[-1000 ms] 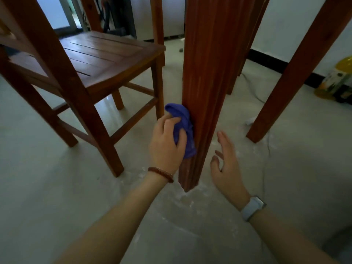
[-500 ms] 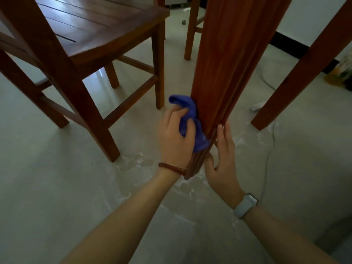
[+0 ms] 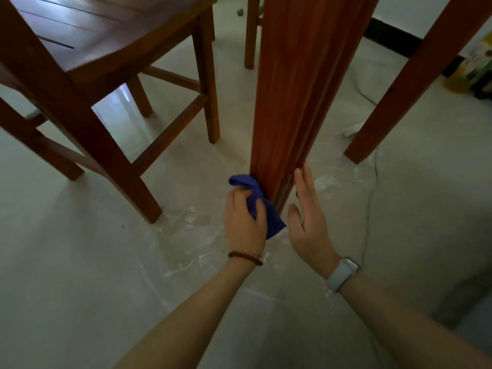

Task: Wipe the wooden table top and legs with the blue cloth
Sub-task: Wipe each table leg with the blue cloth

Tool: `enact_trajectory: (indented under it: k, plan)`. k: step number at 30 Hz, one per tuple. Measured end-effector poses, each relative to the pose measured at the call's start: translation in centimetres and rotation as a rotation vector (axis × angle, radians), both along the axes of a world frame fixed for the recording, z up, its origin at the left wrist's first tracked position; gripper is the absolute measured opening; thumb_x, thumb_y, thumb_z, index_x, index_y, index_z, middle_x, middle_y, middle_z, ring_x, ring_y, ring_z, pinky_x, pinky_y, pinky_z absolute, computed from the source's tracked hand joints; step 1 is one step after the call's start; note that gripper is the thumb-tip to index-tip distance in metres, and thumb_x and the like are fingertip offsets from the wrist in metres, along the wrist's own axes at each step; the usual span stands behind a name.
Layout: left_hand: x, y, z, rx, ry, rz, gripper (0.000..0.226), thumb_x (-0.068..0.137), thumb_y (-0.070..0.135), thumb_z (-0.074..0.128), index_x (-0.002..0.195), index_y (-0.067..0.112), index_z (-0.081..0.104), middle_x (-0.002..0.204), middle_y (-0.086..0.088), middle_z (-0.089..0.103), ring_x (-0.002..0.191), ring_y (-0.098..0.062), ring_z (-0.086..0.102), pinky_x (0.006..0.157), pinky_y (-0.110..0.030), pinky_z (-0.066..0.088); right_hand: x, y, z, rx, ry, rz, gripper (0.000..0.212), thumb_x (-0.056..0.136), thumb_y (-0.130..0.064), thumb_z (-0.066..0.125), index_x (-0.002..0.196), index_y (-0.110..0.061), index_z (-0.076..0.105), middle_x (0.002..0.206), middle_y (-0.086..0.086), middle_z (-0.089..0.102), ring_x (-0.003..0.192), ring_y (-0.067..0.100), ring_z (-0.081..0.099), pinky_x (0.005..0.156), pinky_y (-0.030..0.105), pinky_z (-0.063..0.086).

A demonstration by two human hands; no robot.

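Note:
A thick fluted wooden table leg [image 3: 295, 83] runs down the middle of the view to the floor. My left hand [image 3: 243, 221] grips the bunched blue cloth [image 3: 262, 206] and presses it against the left side of the leg's foot. My right hand [image 3: 308, 219] has straight fingers lying flat against the right side of the same leg, just above the floor. A second table leg [image 3: 407, 78] slants down at the right. The table top is out of view.
A wooden chair [image 3: 101, 57] stands close on the left, its front leg [image 3: 138, 193] near my left hand. A thin cable [image 3: 370, 198] trails over the pale, dust-streaked floor at right. A yellow container [image 3: 471, 70] sits by the wall at far right.
The cloth and my left hand have slid down the leg to its foot. My right hand, which hung free a second ago, now lies flat against the leg's right side.

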State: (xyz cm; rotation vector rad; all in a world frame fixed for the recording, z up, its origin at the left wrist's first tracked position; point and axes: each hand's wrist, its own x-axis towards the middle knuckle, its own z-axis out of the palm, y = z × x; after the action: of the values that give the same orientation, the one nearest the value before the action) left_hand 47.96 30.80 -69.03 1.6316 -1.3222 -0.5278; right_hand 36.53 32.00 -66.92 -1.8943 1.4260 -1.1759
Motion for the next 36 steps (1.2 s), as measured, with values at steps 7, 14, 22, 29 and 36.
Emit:
enact_trajectory:
  k: [7,14,22,29,36]
  plan:
    - [1.0,1.2,-5.8,0.717,-0.224,-0.287,0.023,0.09,0.024,0.045,0.109,0.013,0.055,0.102,-0.013,0.064,0.092,-0.03,0.059,0.078,-0.033,0.048,-2.1,0.8,-1.0,0.184,-0.005,-0.023,0.059,0.089,-0.014,0.035,0.142,-0.026,0.012,0.146,-0.013,0.018,0.138,0.006,0.02,0.114,0.027,0.023]
    - [-0.8,2.8,-3.4,0.654,0.283,-0.184,0.017,0.089,0.018,0.053,0.103,0.007,0.057,0.099,-0.011,0.061,0.08,-0.017,0.053,0.066,-0.019,0.042,-2.2,2.3,-4.0,0.715,-0.076,0.088,0.055,0.095,-0.025,0.046,0.144,-0.021,0.021,0.148,0.002,0.03,0.133,0.02,0.035,0.108,0.033,0.034]
    - [-0.3,4.2,-1.8,0.786,0.629,-0.159,0.018,0.094,0.012,0.045,0.104,0.008,0.06,0.092,-0.008,0.059,0.079,-0.02,0.057,0.066,-0.032,0.053,-2.8,2.6,-4.4,0.909,-0.267,0.038,0.052,0.086,-0.016,0.062,0.131,-0.014,0.036,0.125,0.008,0.049,0.099,0.018,0.053,0.083,0.024,0.045]
    - [2.9,1.8,-0.5,0.352,0.123,-0.114,0.032,0.091,0.016,0.051,0.122,0.013,0.05,0.117,-0.008,0.053,0.094,-0.018,0.054,0.083,-0.039,0.05,-1.5,-1.4,-1.3,-0.064,-0.459,-0.403,0.037,0.086,-0.025,0.06,0.114,-0.02,0.036,0.116,0.009,0.044,0.104,0.022,0.05,0.09,0.019,0.043]
    - [2.4,0.9,1.9,0.294,0.096,-0.159,0.04,0.091,0.024,0.05,0.13,0.022,0.04,0.118,0.006,0.042,0.097,-0.007,0.047,0.081,-0.022,0.038,-0.1,1.3,-12.0,0.702,-0.088,-0.198,0.035,0.09,-0.013,0.056,0.119,-0.001,0.042,0.122,0.02,0.043,0.095,0.024,0.048,0.077,0.02,0.033]
